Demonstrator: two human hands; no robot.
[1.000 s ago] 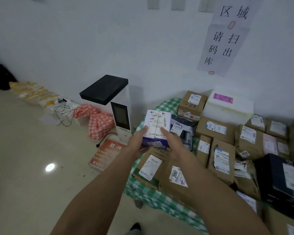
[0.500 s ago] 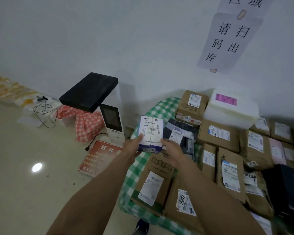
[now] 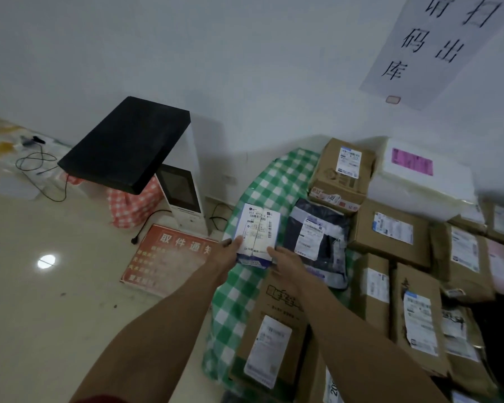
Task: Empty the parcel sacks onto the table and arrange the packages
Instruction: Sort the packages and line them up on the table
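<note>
White-labelled small box (image 3: 258, 234) gripped by left hand (image 3: 226, 253) and right hand (image 3: 285, 258) over the green-checked bench (image 3: 274, 181); brown cartons (image 3: 390, 231) crowd it; red-checked sack (image 3: 134, 205) on floor (image 3: 41, 315), contents hidden.

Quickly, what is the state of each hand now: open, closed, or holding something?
Left hand: holding the small white-and-blue labelled box at its lower left side.
Right hand: holding the same box at its lower right corner.

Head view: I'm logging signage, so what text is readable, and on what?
"扫码出库": wall sign, top cut off.
"取件通知": red floor board, smaller lines blurred.
"502 607": small box label, rest unclear.
Other parcel labels: too blurred.
</note>
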